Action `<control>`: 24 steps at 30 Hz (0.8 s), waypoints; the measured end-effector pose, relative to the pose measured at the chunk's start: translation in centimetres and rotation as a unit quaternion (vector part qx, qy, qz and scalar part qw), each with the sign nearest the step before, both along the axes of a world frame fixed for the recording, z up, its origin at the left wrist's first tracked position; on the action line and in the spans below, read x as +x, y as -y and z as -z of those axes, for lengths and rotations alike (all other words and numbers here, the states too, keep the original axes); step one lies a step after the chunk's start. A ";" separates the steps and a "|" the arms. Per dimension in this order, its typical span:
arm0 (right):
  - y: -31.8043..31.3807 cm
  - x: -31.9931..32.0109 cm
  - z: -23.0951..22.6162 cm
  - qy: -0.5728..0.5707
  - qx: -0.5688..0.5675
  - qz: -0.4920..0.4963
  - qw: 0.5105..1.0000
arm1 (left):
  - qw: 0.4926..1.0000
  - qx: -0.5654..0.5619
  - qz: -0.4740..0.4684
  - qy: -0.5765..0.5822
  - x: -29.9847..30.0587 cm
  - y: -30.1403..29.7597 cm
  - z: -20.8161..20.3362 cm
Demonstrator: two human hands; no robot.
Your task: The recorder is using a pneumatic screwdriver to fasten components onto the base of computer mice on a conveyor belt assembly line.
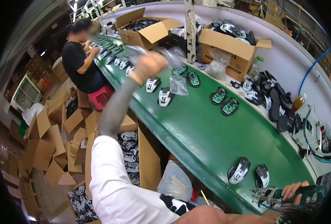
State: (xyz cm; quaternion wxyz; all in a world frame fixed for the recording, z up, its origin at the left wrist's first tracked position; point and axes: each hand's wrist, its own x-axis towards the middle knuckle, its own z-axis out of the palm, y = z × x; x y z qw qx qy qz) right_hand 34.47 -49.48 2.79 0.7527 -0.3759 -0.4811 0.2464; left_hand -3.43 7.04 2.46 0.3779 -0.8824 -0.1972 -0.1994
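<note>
Green worktop point(202, 138) sweeps across the frame as a worker's left hand point(149, 66), blurred near 11 o'clock, hovers above white-and-black mouse shells point(165, 98); clear plastic point(174, 57) streaks beside it, its grip impossible to tell. At 4 o'clock, the right hand point(293, 191) has fingers wrapped around a dark green tool point(312, 195), two paler-topped housings point(240, 171) lying toward its 10 o'clock.

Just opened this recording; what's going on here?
The wearer's left hand is out over the green worktop, blurred, with what looks like clear plastic around it; its grip can't be made out. At the lower right a second hand holds a dark green tool; whose hand isn't clear. Mouse-shaped parts and green circuit boards lie along the worktop, and a co-worker in black sits farther along it.
</note>
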 end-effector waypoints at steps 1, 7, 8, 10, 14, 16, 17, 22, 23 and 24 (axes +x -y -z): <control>-0.8 -0.7 -0.3 -0.022 0.023 0.059 0.998 | 0.993 0.069 -0.079 0.051 -1.2 -0.9 -2.4; -0.6 -1.2 -1.3 -0.030 0.033 0.089 0.995 | 0.966 -0.153 -0.080 0.193 2.9 1.5 5.7; -0.6 -1.4 -1.3 -0.031 0.027 0.089 0.995 | 0.955 -0.195 -0.084 0.207 4.5 2.3 8.5; -1.6 -0.9 -0.8 -0.039 0.041 0.115 0.992 | 0.942 -0.248 -0.116 0.195 7.6 3.2 12.4; 0.4 6.3 -0.4 0.085 0.002 -0.223 0.971 | 0.874 -0.387 -0.260 0.135 12.7 4.3 13.7; 0.4 6.0 -0.4 0.072 -0.002 -0.208 0.976 | 0.857 -0.418 -0.270 0.131 11.7 1.6 14.4; 0.3 6.2 -0.4 0.072 0.001 -0.214 0.974 | 0.837 -0.449 -0.282 0.139 12.1 1.0 13.8; 0.7 6.4 0.0 0.067 -0.004 -0.190 0.980 | 0.850 -0.451 -0.218 0.165 11.8 0.0 13.5; 0.5 5.4 0.2 0.052 -0.002 -0.105 0.993 | 0.886 -0.422 -0.119 0.154 11.1 0.1 13.4; 0.0 4.1 0.2 0.038 0.001 -0.020 0.999 | 0.912 -0.385 -0.018 0.141 10.4 0.3 13.1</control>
